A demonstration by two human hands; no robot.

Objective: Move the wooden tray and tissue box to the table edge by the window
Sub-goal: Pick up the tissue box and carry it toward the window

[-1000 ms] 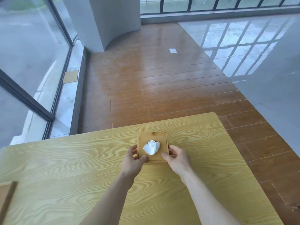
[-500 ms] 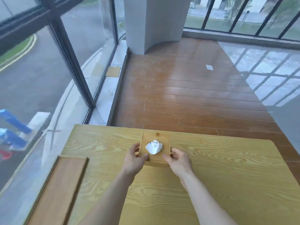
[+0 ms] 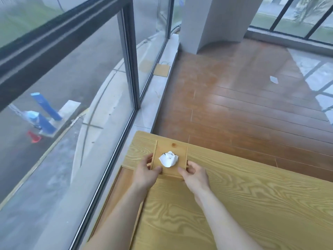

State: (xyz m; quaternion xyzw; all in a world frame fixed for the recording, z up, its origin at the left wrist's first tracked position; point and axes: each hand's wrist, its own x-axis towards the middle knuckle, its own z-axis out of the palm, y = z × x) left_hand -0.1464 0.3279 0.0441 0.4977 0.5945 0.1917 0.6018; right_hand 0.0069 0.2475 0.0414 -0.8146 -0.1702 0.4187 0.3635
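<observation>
A square wooden tissue box [image 3: 178, 148] with a white tissue poking from its top sits near the far left corner of the yellow wooden table [image 3: 234, 204]. My left hand [image 3: 146, 173] grips its left near side and my right hand [image 3: 193, 175] grips its right near side. A flat wooden tray [image 3: 120, 188] lies along the table's left edge by the window, just under my left forearm, which hides much of it. The box stands just beyond the tray's far end.
A floor-to-ceiling window [image 3: 72, 105] with a dark frame runs along the table's left side. Beyond the table lie a brown wood floor [image 3: 234, 105], a white pillar [image 3: 207, 22] and a scrap of paper [image 3: 273, 79].
The tissue box, held in both hands, has travelled left across the table to the corner by the window. The view has swung left, so the tray is now beside the box.
</observation>
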